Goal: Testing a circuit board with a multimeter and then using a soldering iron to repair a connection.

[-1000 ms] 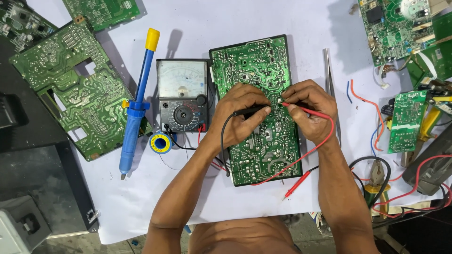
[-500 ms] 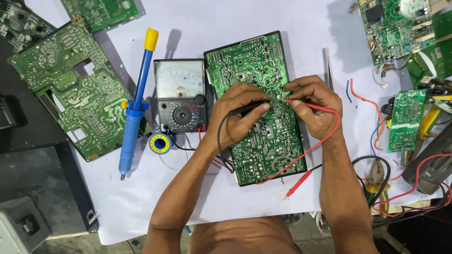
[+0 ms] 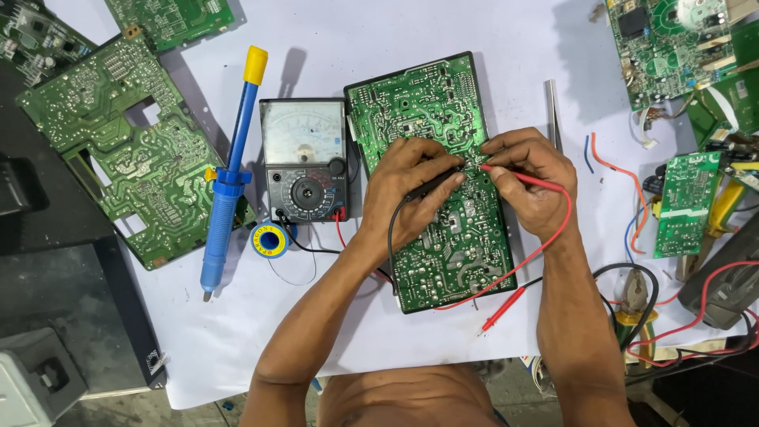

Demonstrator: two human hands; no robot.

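At the centre of the table, both hands work on a green circuit board that lies solder side up on the white cover.

1. Left hand: the grip is pressed together around a black test probe, fingers curled over it. The probe tip points toward the upper right area of the board, and the heel of the hand rests on the board.
2. Right hand: the grip pinches a red test probe between thumb and fingers. Its tip meets the board just beside the tip of the black probe.
3. Leads: a red lead loops from the right hand down across the lower right corner of the board. A black lead runs down from the left hand along the left edge of the board.

Adjacent items:
- An analogue multimeter sits touching the left edge of the board, dial face up.
- A small solder spool lies just below the meter, toward the near edge of the table.
- A blue desoldering pump with a yellow cap lies left of the meter.
- A larger green board occupies the left edge of the table.
- Metal tweezers lie right of the central board.
- Further boards, loose wires and pliers crowd the right edge.
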